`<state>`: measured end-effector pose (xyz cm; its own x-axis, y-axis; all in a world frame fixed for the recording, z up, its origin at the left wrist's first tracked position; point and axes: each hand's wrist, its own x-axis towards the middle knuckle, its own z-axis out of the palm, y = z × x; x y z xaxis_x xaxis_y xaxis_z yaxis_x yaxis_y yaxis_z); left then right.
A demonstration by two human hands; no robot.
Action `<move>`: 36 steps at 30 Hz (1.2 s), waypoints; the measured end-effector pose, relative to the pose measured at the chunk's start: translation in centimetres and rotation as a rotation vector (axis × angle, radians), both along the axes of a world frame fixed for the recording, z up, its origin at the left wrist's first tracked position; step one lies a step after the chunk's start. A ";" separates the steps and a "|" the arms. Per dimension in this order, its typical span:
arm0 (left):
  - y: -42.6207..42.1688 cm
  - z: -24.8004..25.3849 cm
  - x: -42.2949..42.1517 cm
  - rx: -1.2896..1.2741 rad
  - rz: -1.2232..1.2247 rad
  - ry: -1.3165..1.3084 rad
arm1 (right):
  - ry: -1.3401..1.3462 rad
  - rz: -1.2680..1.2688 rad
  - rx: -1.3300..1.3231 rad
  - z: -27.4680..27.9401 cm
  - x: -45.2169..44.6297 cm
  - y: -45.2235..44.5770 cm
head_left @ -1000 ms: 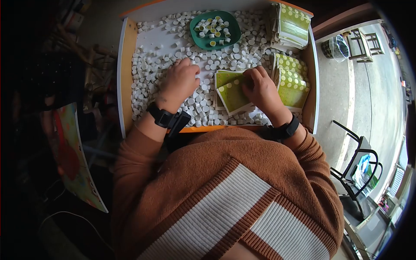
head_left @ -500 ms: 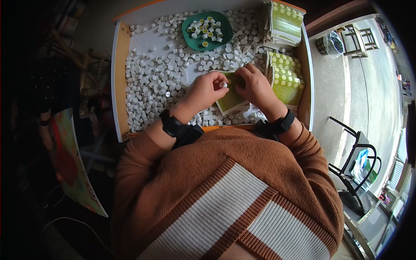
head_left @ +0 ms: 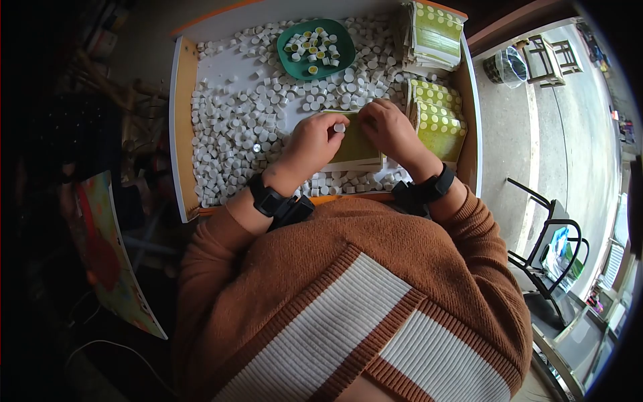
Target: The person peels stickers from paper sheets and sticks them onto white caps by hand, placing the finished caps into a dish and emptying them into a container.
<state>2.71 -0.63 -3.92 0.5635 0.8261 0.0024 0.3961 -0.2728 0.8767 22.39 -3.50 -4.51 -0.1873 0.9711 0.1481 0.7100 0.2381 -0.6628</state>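
Note:
Between thumb and forefinger, my left hand [head_left: 313, 142] pinches a small white cap [head_left: 339, 128]. Beside it, my right hand [head_left: 394, 134] has its fingers drawn together over the top of a green sheet [head_left: 347, 149] that lies on a small pile; whatever its fingertips hold is hidden. Loose white caps [head_left: 234, 134] cover much of the tray around both hands. Beyond them stands a green dish [head_left: 284, 59] with several caps in it, some showing yellow inside.
Stacks of green dotted sheets stand at the tray's right side, one at the back [head_left: 437, 35] and one nearer [head_left: 441, 130]. The tray has a wooden left wall [head_left: 184, 120]. Right of it are a black chair [head_left: 552, 258] and a bin [head_left: 504, 69]. A colourful board [head_left: 110, 248] is at left.
My left hand has moved right from the loose caps to the sheets, now with a cap. My right hand has shifted slightly; the tilted green sheet now lies straighter on the pile.

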 end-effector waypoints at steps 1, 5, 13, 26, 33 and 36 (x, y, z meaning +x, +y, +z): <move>0.1 -0.2 0.0 0.024 0.011 -0.018 | -0.001 0.001 0.001 -0.1 -0.1 0.0; 0.2 -0.7 -0.1 0.039 0.035 -0.041 | -0.024 -0.048 0.093 -0.1 -0.7 -0.4; 0.3 -1.3 0.0 0.002 0.077 -0.054 | -0.218 0.006 0.280 -0.3 -0.6 -0.8; 0.2 -1.1 0.1 -0.006 0.102 -0.061 | -0.162 -0.037 0.269 -0.2 -1.0 -0.6; 0.2 -0.5 -0.1 0.005 0.132 -0.118 | 0.586 -0.181 -0.247 1.4 -0.3 -1.1; 0.2 1.0 0.0 0.071 0.132 -0.143 | 1.058 -0.105 -0.624 3.9 -0.7 -1.3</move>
<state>2.66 -0.44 -2.92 0.4398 0.8879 0.1349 0.3059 -0.2893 0.9071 21.69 -4.84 -0.62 -0.1739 0.9331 -0.3147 -0.2488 -0.3509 -0.9028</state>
